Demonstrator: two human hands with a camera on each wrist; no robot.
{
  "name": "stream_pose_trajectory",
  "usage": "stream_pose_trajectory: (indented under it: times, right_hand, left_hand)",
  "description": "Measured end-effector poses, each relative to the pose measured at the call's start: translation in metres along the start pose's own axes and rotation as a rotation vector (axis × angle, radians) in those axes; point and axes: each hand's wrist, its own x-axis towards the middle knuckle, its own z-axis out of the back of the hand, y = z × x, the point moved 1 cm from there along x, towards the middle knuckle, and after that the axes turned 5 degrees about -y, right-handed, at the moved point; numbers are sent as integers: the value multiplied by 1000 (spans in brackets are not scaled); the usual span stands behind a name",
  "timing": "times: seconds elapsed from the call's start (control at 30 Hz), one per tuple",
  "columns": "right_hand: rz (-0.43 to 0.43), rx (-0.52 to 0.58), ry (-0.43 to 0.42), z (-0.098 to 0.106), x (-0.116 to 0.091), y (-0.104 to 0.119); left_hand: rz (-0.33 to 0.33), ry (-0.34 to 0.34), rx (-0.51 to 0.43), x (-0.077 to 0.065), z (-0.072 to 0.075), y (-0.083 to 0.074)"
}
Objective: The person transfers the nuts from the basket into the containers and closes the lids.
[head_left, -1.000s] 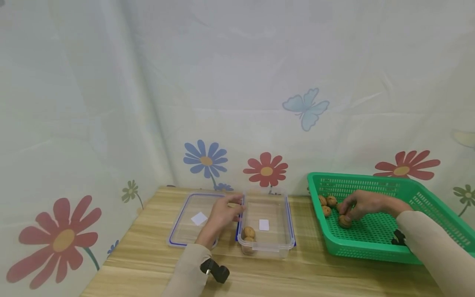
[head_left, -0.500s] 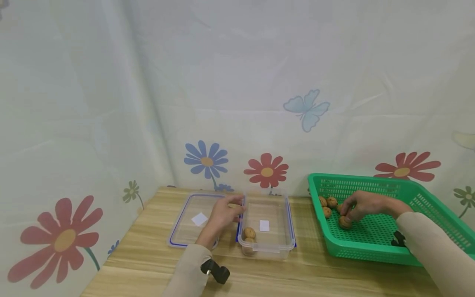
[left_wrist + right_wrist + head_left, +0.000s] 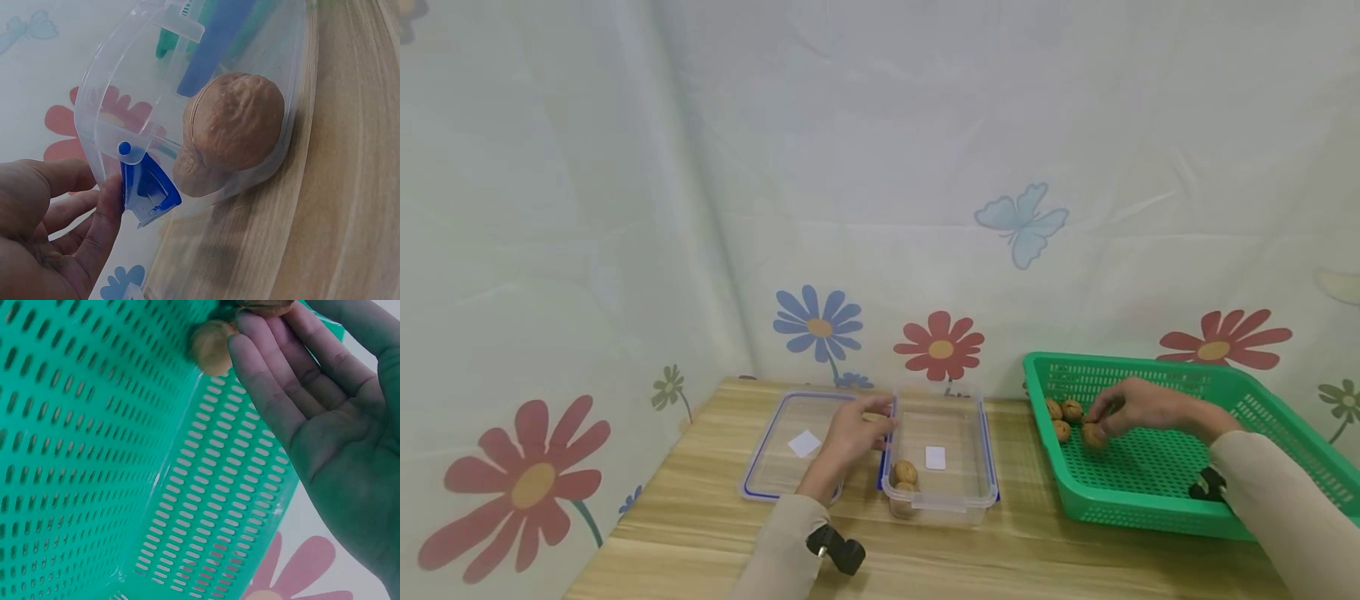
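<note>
In the head view my left hand (image 3: 853, 432) is at the left side of a clear plastic food container (image 3: 947, 498). Its thumb and fingers pinch the side by the blue latch (image 3: 147, 187), seen in the left wrist view. Walnuts (image 3: 240, 122) lie inside the container, in its near left corner. Over on the right, my right hand (image 3: 1138, 408) reaches into a green basket (image 3: 1150, 510) and holds a walnut (image 3: 1093, 437) at its fingertips, slightly blurred. Several more walnuts (image 3: 1072, 410) sit along the basket's left side. One walnut (image 3: 212, 347) shows beyond my fingers in the right wrist view.
A clear lid with a blue seal (image 3: 775, 433) lies flat left of the container, partly behind my left hand. A white label (image 3: 936, 457) shows in the container. The wooden table (image 3: 692, 517) meets a flowered curtain (image 3: 865, 208) at the back.
My right hand has shifted slightly within the basket, and the walnut at its fingertips has moved a little toward the back. My left hand stays at the container.
</note>
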Motion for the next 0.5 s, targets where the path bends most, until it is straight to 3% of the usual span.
stream_pose_trajectory:
  times: [0.5]
  right_hand:
    - [83, -35, -131, 19, -7, 45]
  left_hand:
    - [-3, 0, -5, 0, 0, 1]
